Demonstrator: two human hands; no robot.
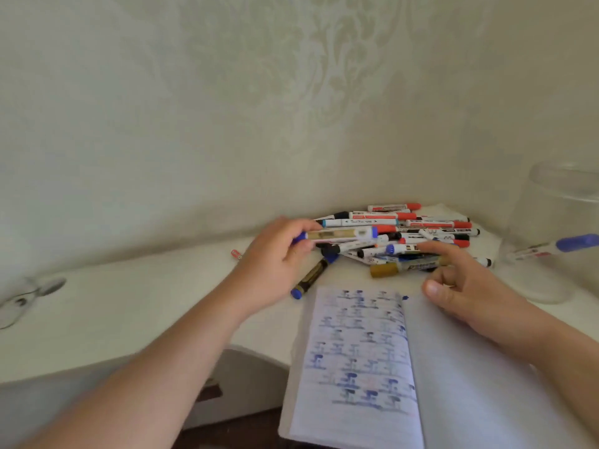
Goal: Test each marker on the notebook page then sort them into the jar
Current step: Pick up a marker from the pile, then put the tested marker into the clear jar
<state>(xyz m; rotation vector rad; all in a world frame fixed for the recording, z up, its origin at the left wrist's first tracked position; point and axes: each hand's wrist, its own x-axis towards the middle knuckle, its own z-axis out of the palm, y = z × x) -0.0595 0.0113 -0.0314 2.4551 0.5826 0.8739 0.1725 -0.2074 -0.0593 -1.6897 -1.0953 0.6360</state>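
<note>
I am seeing a gold-barrelled marker with blue ends (pixel 337 235) lying level in the left hand (pixel 275 264), whose curled fingers are pinching its left end above the white tabletop (pixel 136 306), just left of the heap of red-, black- and blue-capped markers (pixel 418 234). The right hand (pixel 466 286) is hovering over the open lined notebook (pixel 359 354), fingers loosely spread and gripping nothing, forefinger reaching toward the heap, while the left page is showing rows of blue and dark test marks. The clear glass jar (pixel 551 241) is standing at the far right, holding a blue-capped white marker (pixel 557 247) that is lying tilted inside.
</note>
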